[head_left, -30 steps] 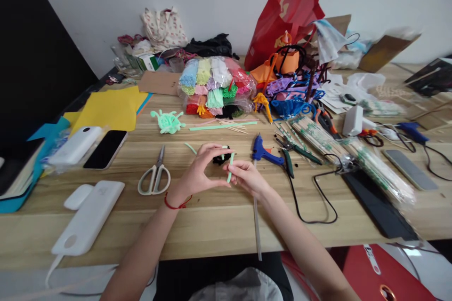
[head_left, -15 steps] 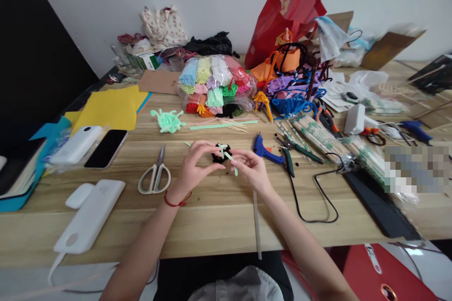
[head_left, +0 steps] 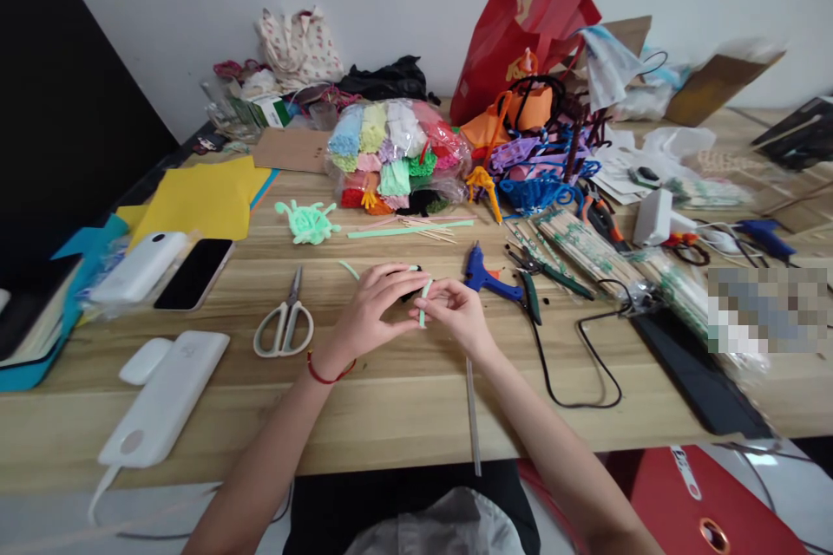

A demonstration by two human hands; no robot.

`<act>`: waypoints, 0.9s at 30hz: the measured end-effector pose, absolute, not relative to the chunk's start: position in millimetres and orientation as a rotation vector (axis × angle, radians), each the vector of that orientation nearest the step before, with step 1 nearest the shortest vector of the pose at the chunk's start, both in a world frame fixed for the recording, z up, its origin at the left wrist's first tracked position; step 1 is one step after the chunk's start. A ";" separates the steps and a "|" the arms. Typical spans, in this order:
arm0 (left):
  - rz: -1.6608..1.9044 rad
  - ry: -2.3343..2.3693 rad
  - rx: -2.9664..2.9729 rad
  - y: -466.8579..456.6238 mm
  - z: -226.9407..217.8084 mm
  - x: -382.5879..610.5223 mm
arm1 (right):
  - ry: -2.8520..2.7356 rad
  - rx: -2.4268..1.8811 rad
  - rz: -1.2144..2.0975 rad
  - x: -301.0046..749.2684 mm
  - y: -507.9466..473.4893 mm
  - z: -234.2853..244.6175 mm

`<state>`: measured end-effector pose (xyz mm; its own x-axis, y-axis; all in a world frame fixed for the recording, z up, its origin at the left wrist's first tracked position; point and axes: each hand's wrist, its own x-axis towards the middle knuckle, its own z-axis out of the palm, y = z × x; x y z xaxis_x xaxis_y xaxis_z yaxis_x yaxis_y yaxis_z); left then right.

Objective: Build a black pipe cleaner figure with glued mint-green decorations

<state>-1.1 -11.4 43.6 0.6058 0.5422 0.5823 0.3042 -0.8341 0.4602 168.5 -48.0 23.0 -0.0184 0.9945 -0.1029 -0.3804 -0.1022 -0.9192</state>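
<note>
My left hand (head_left: pixel 374 310) is curled round a small black fuzzy piece (head_left: pixel 409 297), which its fingers now mostly hide. Between the fingertips of my right hand (head_left: pixel 457 312) a light green pipe cleaner (head_left: pixel 423 312) is pinched, its short end pointing down. Another light green end (head_left: pixel 350 270) sticks out past the back of my left hand. Both hands are close together above the table. A light green fuzzy figure (head_left: pixel 307 222) lies beyond them to the left, and a flat light green strip (head_left: pixel 409 230) lies straight ahead.
Scissors (head_left: pixel 285 325) lie left of my hands. A blue glue gun (head_left: pixel 491 276) and pliers (head_left: pixel 553 273) lie right, with a glue stick (head_left: pixel 473 416) near the front edge. Behind are bagged bundles of pipe cleaners (head_left: pixel 396 147) and a red bag (head_left: pixel 521 35). A phone (head_left: pixel 195 273) is left.
My left fingers have closed in over the black piece, covering most of it. My right hand has moved slightly left, and its green end now stands nearly upright.
</note>
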 end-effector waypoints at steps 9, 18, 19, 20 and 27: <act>1.111 0.709 2.485 -12.9 45.2 0.0 | -0.891 -1.050 1.382 170.8 -45.5 21.9; 1.340 0.892 2.231 -11.4 50.7 -2.9 | -1.142 -0.995 1.218 184.7 -47.0 28.9; 1.345 0.900 2.198 -12.2 51.2 -2.6 | -1.175 -0.996 1.194 185.9 -47.2 29.0; 1.348 0.906 2.168 -13.1 51.8 -2.3 | -1.202 -0.996 1.174 186.7 -47.5 29.0; 1.351 0.937 2.079 -19.0 54.3 1.5 | -1.180 -0.986 1.125 185.1 -51.1 28.1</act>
<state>1.5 -19.0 54.3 0.2756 0.7624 0.5855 0.2814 -0.6464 0.7092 185.1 -51.1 28.1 0.0276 0.9834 0.1794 -0.1322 0.1815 -0.9745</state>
